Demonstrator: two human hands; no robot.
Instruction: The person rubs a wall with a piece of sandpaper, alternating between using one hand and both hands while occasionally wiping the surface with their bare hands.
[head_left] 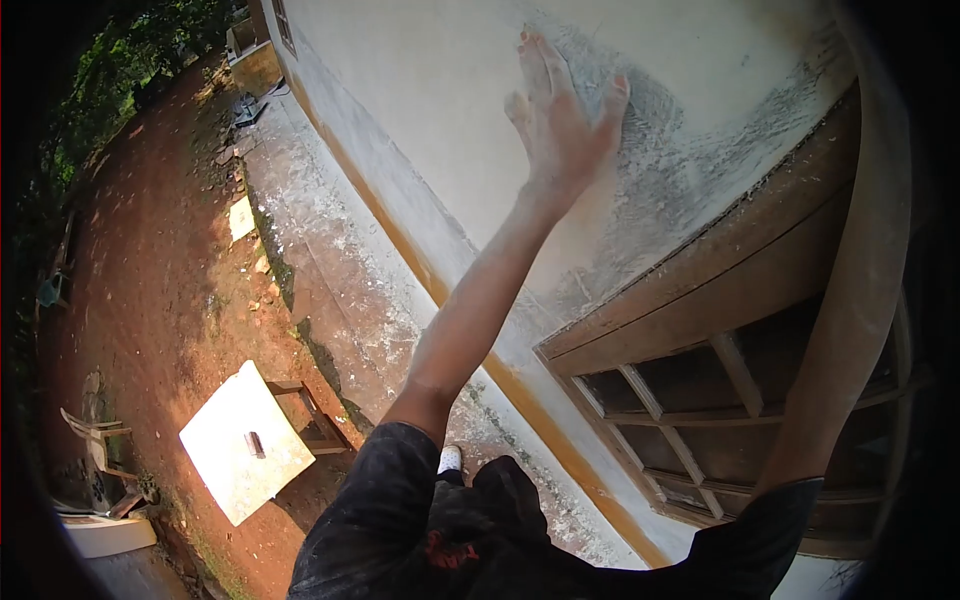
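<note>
Your left hand (568, 125): fingers apart, palm to wall (430, 100), by rough grey patch (655, 125), near window (665, 428). Your right hand: out of frame, grip cannot be told. Table (225, 445): outdoors, small dark object (255, 444) on top.

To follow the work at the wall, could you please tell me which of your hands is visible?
The left hand, fingers spread over the wall; the right arm runs past the upper edge, its hand unseen.
</note>
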